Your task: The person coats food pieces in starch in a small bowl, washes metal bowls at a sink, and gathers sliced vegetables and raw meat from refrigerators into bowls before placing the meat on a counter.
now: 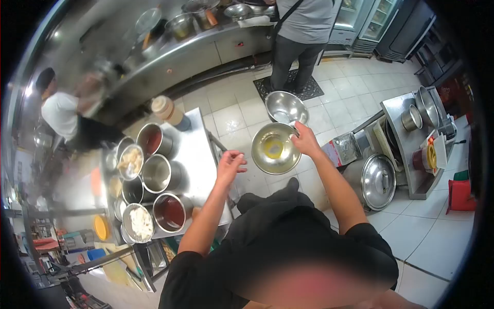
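Observation:
My right hand [305, 140] grips the right rim of a metal mixing bowl [260, 155] with a little yellow liquid in the bottom. Just beyond it is a second, shiny metal bowl [288, 103]; its lower edge lies close to my right hand, and I cannot tell what supports it. My left hand [231, 166] is in the air left of the first bowl, fingers apart and slightly bent, holding nothing. Nearest to it is the steel table [198, 154], where a pot of dark red liquid [172, 212] and a bowl of white food [140, 222] stand.
Several more pots [160, 174] and a squeeze bottle [171, 112] are on the left table. One person [303, 31] stands ahead at the counter; another [64, 113] works at far left. To the right are a large lidded pot [380, 183] and a steel shelf [406, 139].

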Tool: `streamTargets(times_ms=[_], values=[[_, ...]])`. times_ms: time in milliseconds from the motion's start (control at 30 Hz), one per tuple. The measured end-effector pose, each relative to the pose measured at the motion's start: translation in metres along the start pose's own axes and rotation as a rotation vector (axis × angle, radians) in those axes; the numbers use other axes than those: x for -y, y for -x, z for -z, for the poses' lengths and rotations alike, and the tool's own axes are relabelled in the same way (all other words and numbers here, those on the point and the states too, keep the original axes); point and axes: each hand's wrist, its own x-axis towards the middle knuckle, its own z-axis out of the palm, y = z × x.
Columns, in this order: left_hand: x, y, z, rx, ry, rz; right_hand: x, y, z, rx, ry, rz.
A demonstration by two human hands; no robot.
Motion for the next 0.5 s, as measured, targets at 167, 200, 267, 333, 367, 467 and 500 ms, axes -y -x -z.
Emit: streamTargets(times_ms=[167,200,267,333,367,467,500], values=[[-0.001,-0.044,-0.122,0.173,0.029,0.087,-0.078,0.01,0.064,-0.121,-0.089,-0.101],[0.004,-0.058,-0.144,0.188,-0.023,0.07,-0.092,0.011,0.078,-0.168,-0.09,-0.086],[0.022,-0.088,-0.18,0.211,-0.158,0.03,-0.12,0.012,0.112,-0.196,0.049,-0.17],[0.03,-0.12,-0.213,0.224,-0.299,-0.031,-0.164,0.006,0.132,-0.305,0.1,-0.088],[0.02,-0.125,-0.233,0.233,-0.454,-0.027,-0.186,0.0,0.143,-0.299,0.168,-0.167],[0.007,-0.146,-0.288,0.249,-0.147,0.088,-0.206,-0.021,0.184,-0.35,0.018,-0.177],[0.013,-0.163,-0.297,0.267,-0.142,0.105,-0.214,-0.029,0.194,-0.383,-0.086,-0.173]])
